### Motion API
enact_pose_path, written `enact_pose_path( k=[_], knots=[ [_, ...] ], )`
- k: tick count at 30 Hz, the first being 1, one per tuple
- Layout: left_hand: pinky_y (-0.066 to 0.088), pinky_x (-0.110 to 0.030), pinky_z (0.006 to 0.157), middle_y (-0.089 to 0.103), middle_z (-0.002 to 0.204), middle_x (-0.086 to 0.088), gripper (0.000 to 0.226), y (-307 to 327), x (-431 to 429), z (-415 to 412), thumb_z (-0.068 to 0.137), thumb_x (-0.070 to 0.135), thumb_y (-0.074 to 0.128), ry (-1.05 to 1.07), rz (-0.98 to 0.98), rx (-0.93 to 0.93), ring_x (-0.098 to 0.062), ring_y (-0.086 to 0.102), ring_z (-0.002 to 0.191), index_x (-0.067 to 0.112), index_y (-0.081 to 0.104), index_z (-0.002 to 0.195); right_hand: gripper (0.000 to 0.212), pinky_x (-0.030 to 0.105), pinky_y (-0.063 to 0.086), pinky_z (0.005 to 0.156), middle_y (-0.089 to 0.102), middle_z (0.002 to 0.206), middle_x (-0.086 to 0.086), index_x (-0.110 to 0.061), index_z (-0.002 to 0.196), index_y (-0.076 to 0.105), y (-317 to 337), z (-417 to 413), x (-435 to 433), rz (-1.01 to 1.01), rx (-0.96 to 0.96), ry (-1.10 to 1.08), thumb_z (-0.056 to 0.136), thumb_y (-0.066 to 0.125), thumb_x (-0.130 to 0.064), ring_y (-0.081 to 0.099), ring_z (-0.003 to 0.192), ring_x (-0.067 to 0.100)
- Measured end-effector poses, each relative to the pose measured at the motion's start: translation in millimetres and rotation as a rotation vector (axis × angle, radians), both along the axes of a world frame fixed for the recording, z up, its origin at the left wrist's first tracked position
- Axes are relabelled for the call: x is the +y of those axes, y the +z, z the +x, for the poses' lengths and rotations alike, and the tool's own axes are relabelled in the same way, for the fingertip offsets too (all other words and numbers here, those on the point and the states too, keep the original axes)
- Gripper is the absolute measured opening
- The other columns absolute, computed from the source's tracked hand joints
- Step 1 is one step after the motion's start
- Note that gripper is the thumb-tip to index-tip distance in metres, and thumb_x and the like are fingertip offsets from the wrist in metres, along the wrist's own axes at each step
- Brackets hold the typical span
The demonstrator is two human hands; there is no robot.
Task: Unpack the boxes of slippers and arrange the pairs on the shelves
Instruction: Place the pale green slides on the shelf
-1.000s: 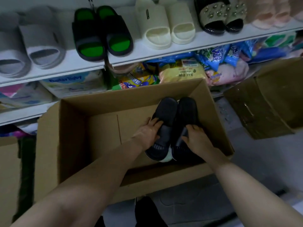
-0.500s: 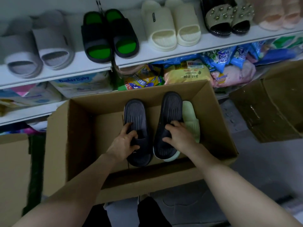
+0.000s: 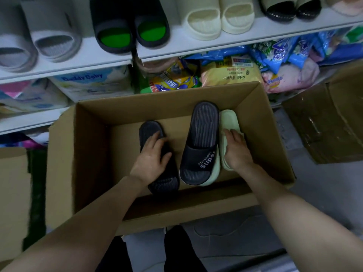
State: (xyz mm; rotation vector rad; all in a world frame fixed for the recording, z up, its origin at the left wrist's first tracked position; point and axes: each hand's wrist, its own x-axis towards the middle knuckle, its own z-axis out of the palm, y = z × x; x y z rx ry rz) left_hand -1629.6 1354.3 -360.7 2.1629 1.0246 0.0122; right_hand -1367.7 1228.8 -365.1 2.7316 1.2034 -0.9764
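Observation:
An open cardboard box (image 3: 92, 154) stands before the shelves. Inside lie two black slippers and pale green ones. My left hand (image 3: 151, 158) rests on the left black slipper (image 3: 150, 129), fingers spread over its strap. The second black slipper (image 3: 203, 138), marked "Super", lies on top of a pale green slipper (image 3: 213, 173). My right hand (image 3: 236, 150) grips another pale green slipper (image 3: 229, 120) by its strap at the box's right side. The white shelf (image 3: 110, 57) above holds several pairs.
On the shelf stand grey slippers (image 3: 49, 38), black-and-green slippers (image 3: 129, 30), cream slippers (image 3: 218, 18) and dark studded ones (image 3: 288, 6). Packaged goods (image 3: 231, 71) fill the lower shelf. Another cardboard box (image 3: 330, 122) lies at the right, a third (image 3: 11, 203) at the left.
The two black slippers were pulled apart. My right hand left the right black slipper and moved right onto the pale green one. My left hand stays on the left black slipper.

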Motion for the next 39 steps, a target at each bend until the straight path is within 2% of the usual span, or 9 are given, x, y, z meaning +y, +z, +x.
enact_pose_path(
  k=[3,6,10,16,22,27,30,32,39],
  knots=[
    [0.018,-0.041,0.121,0.017,0.161,-0.002,0.059,11.0,-0.5,31.7,0.095,0.042,0.053,-0.263,0.132,-0.103,-0.023,0.012,0.148,0.02,0.036,0.147,0.068,0.046,0.026,0.118,0.012,0.163,0.006,-0.019,0.156,0.016,-14.5,16.1,1.7,-0.102,0.044,0.104,0.097,0.041,0.0,0.014,0.149,0.034],
    [0.016,-0.037,0.121,0.027,0.157,-0.002,0.056,10.2,-6.1,56.4,0.092,0.041,0.058,-0.461,0.142,-0.046,-0.024,0.012,0.148,0.018,0.045,0.142,0.059,0.043,0.036,0.11,0.035,0.149,0.015,-0.014,0.152,0.029,-14.1,18.8,2.5,-0.124,-0.068,0.143,0.097,0.049,-0.004,0.031,0.137,0.037],
    [0.017,-0.035,0.12,0.05,0.14,-0.007,0.036,4.4,-5.3,51.7,0.09,0.035,0.064,-0.503,0.182,0.034,-0.029,0.023,0.145,0.011,0.062,0.117,0.033,0.038,0.044,0.097,0.056,0.129,0.015,-0.013,0.132,0.058,0.4,12.2,-2.7,-0.198,-0.158,0.211,0.101,0.05,-0.017,0.043,0.123,0.033],
    [0.004,-0.023,0.116,0.055,0.135,-0.008,0.039,19.3,13.5,0.6,0.092,0.038,0.059,-0.471,0.176,0.184,-0.026,0.033,0.14,0.011,0.062,0.12,0.026,0.041,0.042,0.099,0.058,0.125,0.009,-0.018,0.121,0.064,36.6,3.8,-5.1,-0.029,0.083,0.06,0.101,0.05,-0.027,0.044,0.12,0.029],
    [0.038,-0.031,0.101,0.064,0.116,-0.005,0.052,50.4,19.3,5.6,0.094,0.061,0.03,-0.282,0.263,0.35,-0.021,0.047,0.126,0.021,0.054,0.116,0.022,0.035,0.048,0.091,0.063,0.119,0.0,-0.022,0.119,0.064,50.1,0.2,4.7,0.073,0.327,-0.077,0.1,0.053,-0.027,0.057,0.108,0.02],
    [0.041,-0.038,0.102,0.061,0.118,-0.009,0.063,45.2,9.7,50.4,0.089,0.07,0.038,-0.283,0.227,0.363,-0.026,0.048,0.119,0.018,0.052,0.121,0.02,0.037,0.05,0.088,0.063,0.115,0.002,-0.022,0.114,0.062,44.8,2.7,4.8,0.064,0.3,-0.049,0.101,0.049,-0.028,0.058,0.103,0.021],
    [0.051,-0.039,0.086,0.063,0.112,-0.012,0.063,37.4,-6.3,65.7,0.087,0.056,0.059,-0.327,0.015,0.395,-0.029,0.06,0.102,0.016,0.039,0.131,0.021,0.035,0.049,0.085,0.06,0.115,0.001,-0.022,0.117,0.061,44.3,1.9,1.7,0.054,0.294,-0.054,0.102,0.048,-0.029,0.057,0.102,0.02],
    [0.05,-0.037,0.09,0.062,0.121,-0.014,0.061,35.1,-14.3,65.0,0.088,0.033,0.065,-0.341,-0.039,0.366,-0.029,0.06,0.107,0.014,0.035,0.138,0.02,0.034,0.049,0.082,0.058,0.113,0.001,-0.022,0.115,0.06,47.1,0.1,-1.4,0.034,0.306,-0.054,0.102,0.047,-0.03,0.056,0.1,0.019],
    [0.044,-0.035,0.098,0.057,0.129,-0.012,0.05,59.5,-2.6,42.0,0.093,0.019,0.055,-0.375,0.123,0.273,-0.028,0.056,0.114,0.015,0.044,0.141,0.011,0.041,0.05,0.087,0.061,0.106,-0.005,-0.034,0.098,0.057,64.7,-15.2,3.7,0.086,0.459,-0.054,0.101,0.047,-0.037,0.058,0.099,0.017]
  ],
)
